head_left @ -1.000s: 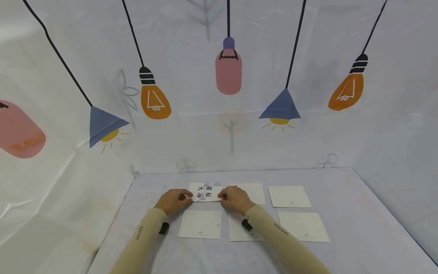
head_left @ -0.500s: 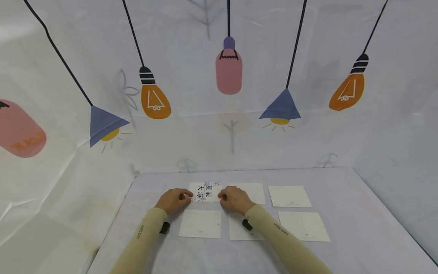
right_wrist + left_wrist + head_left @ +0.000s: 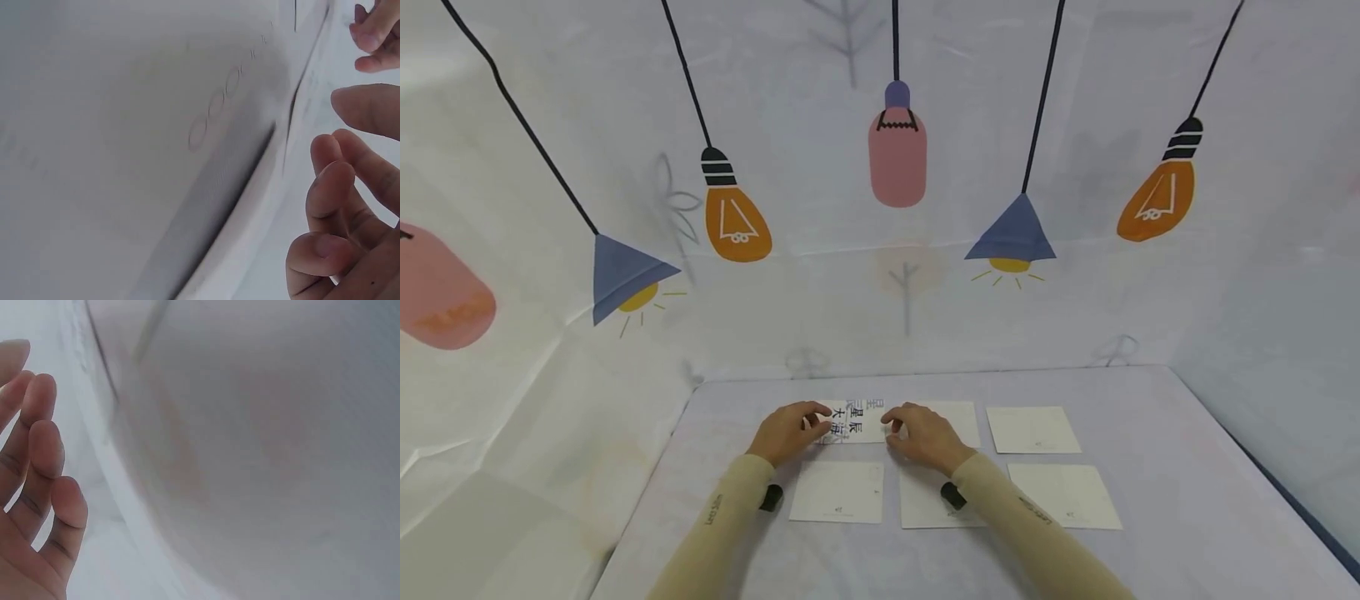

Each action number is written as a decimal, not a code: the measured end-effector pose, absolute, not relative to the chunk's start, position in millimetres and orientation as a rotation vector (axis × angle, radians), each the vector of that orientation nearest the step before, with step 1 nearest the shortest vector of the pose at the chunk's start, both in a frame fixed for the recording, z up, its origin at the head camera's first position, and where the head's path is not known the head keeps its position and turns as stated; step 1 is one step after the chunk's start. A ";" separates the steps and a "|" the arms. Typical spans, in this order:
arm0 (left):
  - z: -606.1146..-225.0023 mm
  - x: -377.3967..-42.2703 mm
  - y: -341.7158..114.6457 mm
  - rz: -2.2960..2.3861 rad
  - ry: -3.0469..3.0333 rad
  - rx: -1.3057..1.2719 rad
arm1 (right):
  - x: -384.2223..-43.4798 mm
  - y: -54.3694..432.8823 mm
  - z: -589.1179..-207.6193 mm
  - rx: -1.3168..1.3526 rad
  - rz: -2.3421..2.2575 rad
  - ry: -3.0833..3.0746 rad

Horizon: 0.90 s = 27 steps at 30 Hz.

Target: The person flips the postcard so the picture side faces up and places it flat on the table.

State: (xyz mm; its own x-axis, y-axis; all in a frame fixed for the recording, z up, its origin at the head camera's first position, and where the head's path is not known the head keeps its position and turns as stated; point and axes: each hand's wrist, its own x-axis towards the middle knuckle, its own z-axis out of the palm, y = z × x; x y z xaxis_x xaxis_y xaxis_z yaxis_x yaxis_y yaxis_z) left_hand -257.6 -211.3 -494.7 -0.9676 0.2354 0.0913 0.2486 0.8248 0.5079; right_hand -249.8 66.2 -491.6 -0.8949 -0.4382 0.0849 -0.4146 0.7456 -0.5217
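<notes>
A white card (image 3: 861, 423) printed with black characters lies flat at the back left of the cards on the table. My left hand (image 3: 788, 433) is at its left edge, thumb and fingers apart and loosely bent. At the card's right edge hovers my right hand (image 3: 931, 439), its thumb parted from the fingers. In the left wrist view the left hand's fingers (image 3: 44, 450) hold nothing. The right wrist view shows the right hand (image 3: 353, 219) with loosely curled fingers and no card in them. Whether any fingertip still touches the card is hard to tell.
Beside it lie mostly blank white cards: one (image 3: 961, 419) partly behind my right hand, one (image 3: 1033, 429) at back right. In the front row are a left card (image 3: 837, 492), a middle card (image 3: 925, 504) partly under my right forearm, and a right card (image 3: 1060, 492).
Both hands have let go of the card's edges, and their fingers have spread apart. The left hand has shifted slightly right and up. The printed card stays in place.
</notes>
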 end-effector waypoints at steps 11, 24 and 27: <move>-487.5 -263.1 -175.5 -0.840 -2.936 -0.554 | -251.1 101.9 -484.4 -0.663 -0.961 2.892; -495.7 -269.1 -141.1 -0.803 -2.969 -0.726 | -251.2 146.6 -489.5 -0.567 -1.097 2.845; -496.4 -269.4 -133.6 -0.738 -2.971 -0.746 | -251.4 155.2 -490.7 -0.564 -1.083 2.840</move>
State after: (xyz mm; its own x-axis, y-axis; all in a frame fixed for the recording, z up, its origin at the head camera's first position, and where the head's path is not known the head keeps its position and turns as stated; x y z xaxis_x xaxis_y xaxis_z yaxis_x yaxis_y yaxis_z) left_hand -269.4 -133.6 -496.4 -0.8878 0.4489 0.1017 0.4443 0.7781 0.4441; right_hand -251.4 155.2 -490.7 -0.9322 -0.3526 0.0817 -0.3174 0.6882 -0.6524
